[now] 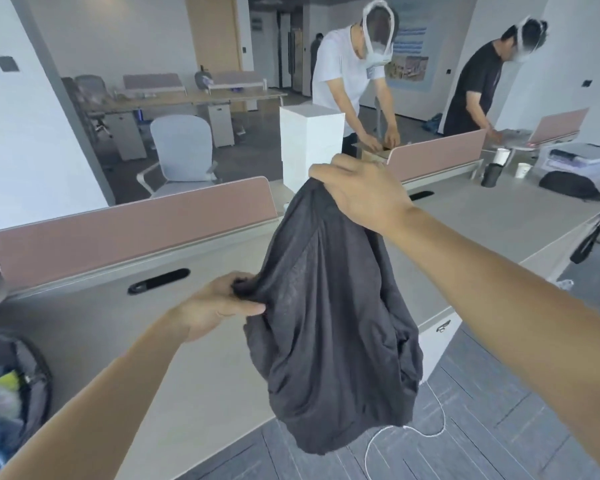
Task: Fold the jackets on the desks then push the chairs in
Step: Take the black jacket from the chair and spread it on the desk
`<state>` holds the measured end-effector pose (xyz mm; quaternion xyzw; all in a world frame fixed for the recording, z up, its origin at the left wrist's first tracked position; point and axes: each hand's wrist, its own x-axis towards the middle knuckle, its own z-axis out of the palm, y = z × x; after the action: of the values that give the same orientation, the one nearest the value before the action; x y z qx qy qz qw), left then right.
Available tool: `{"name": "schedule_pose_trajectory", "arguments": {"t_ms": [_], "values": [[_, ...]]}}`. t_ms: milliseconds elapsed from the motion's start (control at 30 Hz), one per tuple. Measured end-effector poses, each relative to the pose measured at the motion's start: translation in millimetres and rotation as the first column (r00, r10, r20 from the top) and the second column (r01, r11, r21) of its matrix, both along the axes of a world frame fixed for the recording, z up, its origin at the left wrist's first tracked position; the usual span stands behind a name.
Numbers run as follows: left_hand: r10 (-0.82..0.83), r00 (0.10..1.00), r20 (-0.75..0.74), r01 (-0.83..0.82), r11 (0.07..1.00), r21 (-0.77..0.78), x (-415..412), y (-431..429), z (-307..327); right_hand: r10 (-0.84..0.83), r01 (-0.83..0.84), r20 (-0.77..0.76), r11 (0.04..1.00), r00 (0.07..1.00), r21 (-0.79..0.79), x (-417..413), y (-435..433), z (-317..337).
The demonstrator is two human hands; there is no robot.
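- One dark grey jacket (329, 306) up in the air — it hangs over the front edge of the near desk (125, 341), clear of the top.
- Two paper cups (502, 155) and one dark bundle (568, 185) on the far desk; one white chair (184, 150) behind the pink divider (118, 233).
- Right hand (357, 199) raised, arm stretched out, fingers bunched round the jacket's top.
- Left hand (219, 303) lower — pinching a fold at its left edge.

The dark grey, thin matt cloth jacket (329, 317) hangs over a smooth, matt pale beige worktop (174, 362) with pink felt-like divider panels (132, 226)
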<state>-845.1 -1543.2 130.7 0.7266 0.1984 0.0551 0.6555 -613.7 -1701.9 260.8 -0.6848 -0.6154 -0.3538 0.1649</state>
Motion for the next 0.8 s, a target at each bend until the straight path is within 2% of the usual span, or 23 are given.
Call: {"name": "schedule_pose_trajectory", "arguments": {"t_ms": [67, 133, 233, 300, 333, 400, 467, 567, 633, 700, 800], "values": [[0.032, 0.994, 0.107, -0.025, 0.997, -0.067, 8.8, -9.8, -4.9, 0.018, -0.019, 0.046, 1.0, 0.999, 0.005, -6.9, 4.3, 1.5], [-0.045, 0.996, 0.078, 0.049, 0.998, -0.048, 17.5, -19.5, -8.2, -0.013, 0.015, 0.071, 1.0, 0.997, -0.023, -8.5, 5.7, 2.9], [-0.21, 0.973, -0.091, 0.22, 0.968, 0.122, 22.4, -32.6, -21.9, -0.064, 0.065, 0.088, 0.998, 0.994, -0.011, -10.0, -1.4, 0.0], [-0.238, 0.953, -0.186, 0.279, 0.928, 0.245, 25.4, -40.3, -31.0, -0.061, 0.059, 0.093, 0.998, 0.994, 0.027, -9.6, -9.8, -2.7], [-0.221, 0.956, -0.194, 0.274, 0.906, 0.323, 29.5, -43.2, -35.1, -0.058, 0.055, 0.093, 0.998, 0.994, 0.03, -9.6, -13.3, -4.2], [-0.15, 0.985, -0.087, 0.173, 0.871, 0.46, 43.5, -49.5, -37.1, -0.048, 0.047, 0.098, 0.999, 0.994, 0.017, -12.1, -18.6, -5.8], [-0.139, 0.99, -0.018, 0.134, 0.908, 0.397, 59.0, -58.5, -34.7, -0.039, 0.04, 0.124, 0.999, 0.992, -0.01, -15.0, -22.6, -8.0], [-0.191, 0.98, -0.059, 0.198, 0.966, 0.169, 74.2, -72.0, -34.7, -0.082, 0.087, 0.129, 0.996, 0.988, -0.034, -17.6, -35.4, -8.9], [-0.253, 0.963, -0.095, 0.259, 0.964, 0.06, 77.3, -74.5, -46.6, -0.139, 0.144, 0.11, 0.989, 0.984, -0.04, -10.6, -50.8, -13.0], [-0.315, 0.921, -0.229, 0.347, 0.93, 0.118, 79.3, -75.0, -65.4, -0.196, 0.201, 0.082, 0.977, 0.977, -0.064, -2.9, -71.5, -22.2], [-0.322, 0.866, -0.383, 0.465, 0.802, 0.375, 79.2, -78.3, -88.2, -0.23, 0.232, 0.026, 0.968, 0.973, -0.093, 10.6, -98.5, -37.0]]}}
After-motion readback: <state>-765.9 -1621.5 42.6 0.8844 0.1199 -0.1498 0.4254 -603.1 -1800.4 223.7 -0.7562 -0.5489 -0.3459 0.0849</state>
